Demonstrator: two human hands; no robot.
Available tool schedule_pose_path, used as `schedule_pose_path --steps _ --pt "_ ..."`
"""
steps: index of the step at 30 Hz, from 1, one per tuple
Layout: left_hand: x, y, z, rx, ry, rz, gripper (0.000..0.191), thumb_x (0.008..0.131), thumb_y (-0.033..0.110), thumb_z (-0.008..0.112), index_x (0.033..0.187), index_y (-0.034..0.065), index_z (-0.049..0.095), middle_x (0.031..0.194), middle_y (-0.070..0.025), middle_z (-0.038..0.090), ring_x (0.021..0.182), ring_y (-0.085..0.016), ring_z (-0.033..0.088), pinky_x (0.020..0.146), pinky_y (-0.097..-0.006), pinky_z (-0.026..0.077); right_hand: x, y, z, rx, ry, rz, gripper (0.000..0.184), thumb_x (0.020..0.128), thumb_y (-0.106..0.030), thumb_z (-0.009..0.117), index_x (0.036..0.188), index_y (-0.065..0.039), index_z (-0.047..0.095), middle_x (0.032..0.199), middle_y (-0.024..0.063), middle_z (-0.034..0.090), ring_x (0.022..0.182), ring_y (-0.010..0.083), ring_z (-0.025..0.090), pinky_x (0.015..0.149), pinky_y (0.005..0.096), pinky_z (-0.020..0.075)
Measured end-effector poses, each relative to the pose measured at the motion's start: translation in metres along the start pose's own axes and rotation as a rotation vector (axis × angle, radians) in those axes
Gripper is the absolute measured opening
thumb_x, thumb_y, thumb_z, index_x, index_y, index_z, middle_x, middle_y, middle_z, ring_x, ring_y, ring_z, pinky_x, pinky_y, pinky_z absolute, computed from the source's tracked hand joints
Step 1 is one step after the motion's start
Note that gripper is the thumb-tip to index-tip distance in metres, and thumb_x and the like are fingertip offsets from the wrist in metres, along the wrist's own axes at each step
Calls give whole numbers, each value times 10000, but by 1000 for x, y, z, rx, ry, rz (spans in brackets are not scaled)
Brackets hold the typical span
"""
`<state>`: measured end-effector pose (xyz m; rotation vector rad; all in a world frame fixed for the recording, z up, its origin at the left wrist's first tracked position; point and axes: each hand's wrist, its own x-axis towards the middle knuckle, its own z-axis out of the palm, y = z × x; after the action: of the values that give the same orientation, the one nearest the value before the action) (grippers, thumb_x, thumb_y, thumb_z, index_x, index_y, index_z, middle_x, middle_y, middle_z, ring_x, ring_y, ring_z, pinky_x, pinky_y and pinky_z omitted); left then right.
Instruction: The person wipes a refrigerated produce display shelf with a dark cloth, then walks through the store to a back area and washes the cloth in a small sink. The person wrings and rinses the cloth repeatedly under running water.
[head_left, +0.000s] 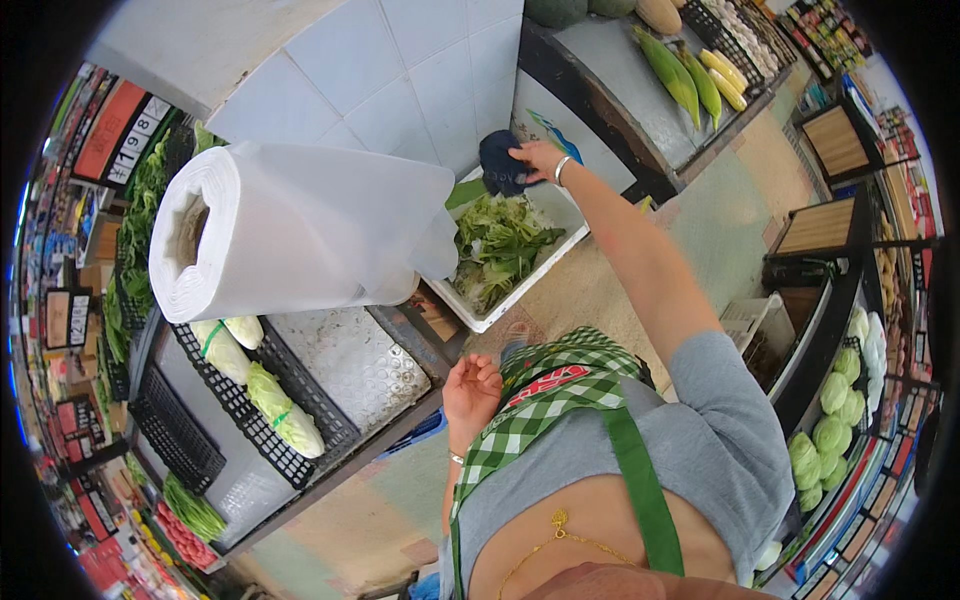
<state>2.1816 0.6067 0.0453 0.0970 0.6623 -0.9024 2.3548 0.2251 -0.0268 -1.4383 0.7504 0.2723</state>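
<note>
My right hand (541, 160) reaches out and grips a dark navy cloth item (501, 163), possibly a cap, by its edge. Below it is a white foam box (483, 324) holding loose leafy green trimmings (499, 244). My left hand (472, 386) is near my waist, fingers curled and partly hidden from view, so whether it holds anything is unclear. A large roll of clear plastic bags (300, 225) stands between the box and the vegetable shelf at the left, its loose end hanging towards the box.
Napa cabbages (285, 409) bound with green bands lie in a black plastic crate (337, 427) on a metal display shelf. Corn cobs (667, 75) lie on another display at the upper right. Round cabbages (829, 442) fill a right-hand rack. A tiled wall (420, 82) stands ahead.
</note>
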Motion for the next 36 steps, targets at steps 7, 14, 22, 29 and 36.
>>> schedule_pose_path --steps 7,14,22,29,36 --pt "5 1 12 22 -19 34 146 791 162 457 807 18 475 758 -65 450 611 -137 391 546 -240 337 19 -5 -5 -175 -38 45 434 814 -274 489 1180 -71 376 1257 59 320 1001 277 463 682 401 496" --pt "16 7 9 90 -56 -5 161 775 165 453 823 21 508 798 -74 458 628 -146 395 552 -252 342 4 9 -18 -123 46 77 404 807 -297 504 1128 -71 411 1078 94 479 948 259 488 647 434 481" --pt "33 8 19 386 -109 -99 260 845 245 381 878 28 521 835 -76 490 687 -164 415 628 -275 361 -15 18 -28 359 91 124 528 799 -217 510 1254 -107 266 1259 146 314 1042 348 429 744 530 417" --pt "60 18 24 488 -169 -311 253 834 251 396 858 41 535 832 -66 490 709 -165 436 651 -275 361 -10 42 -26 348 109 172 544 813 -191 487 1269 -109 201 1279 152 270 1057 409 387 764 576 387" --pt "86 20 40 612 -95 -372 194 811 213 426 831 28 482 825 -69 434 683 -166 380 635 -286 340 -18 49 -8 384 15 -32 547 758 -338 497 1197 -74 305 1241 181 313 1044 387 407 690 607 401"
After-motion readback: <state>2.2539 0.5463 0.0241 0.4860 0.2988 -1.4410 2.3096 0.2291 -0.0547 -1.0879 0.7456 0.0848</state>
